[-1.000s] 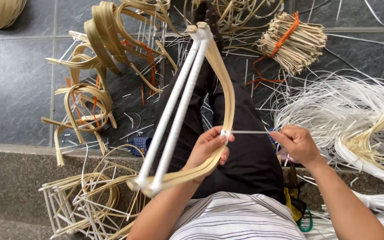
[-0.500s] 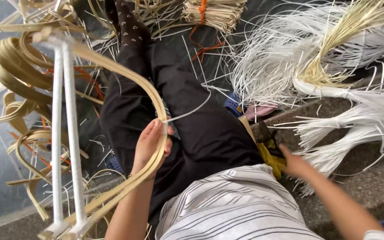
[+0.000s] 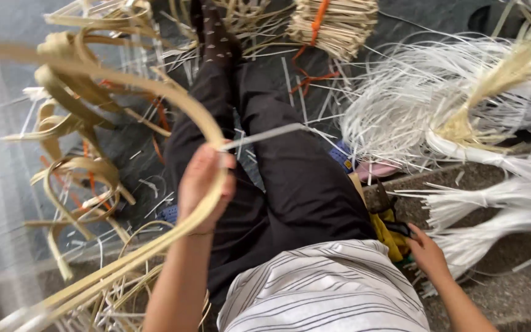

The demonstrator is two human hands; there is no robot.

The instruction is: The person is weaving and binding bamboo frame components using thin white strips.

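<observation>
Right hand dropped from the strip to the tools at the lower right

The curved tan cane frame [image 3: 173, 104] stayed gripped in the left hand [image 3: 204, 184] at centre, thin white strip [image 3: 265, 135] pinned; the right hand [image 3: 428, 252] now touched yellow-handled shears [image 3: 391, 230], grasp unclear.

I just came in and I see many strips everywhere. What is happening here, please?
A seated person works with cane-like strips. The left hand grips a long curved tan strip together with a thin white strip over the lap. The right hand reaches down beside the hip to a yellow-handled tool on the stone step. White strip bundles and tan coils lie around.
</observation>
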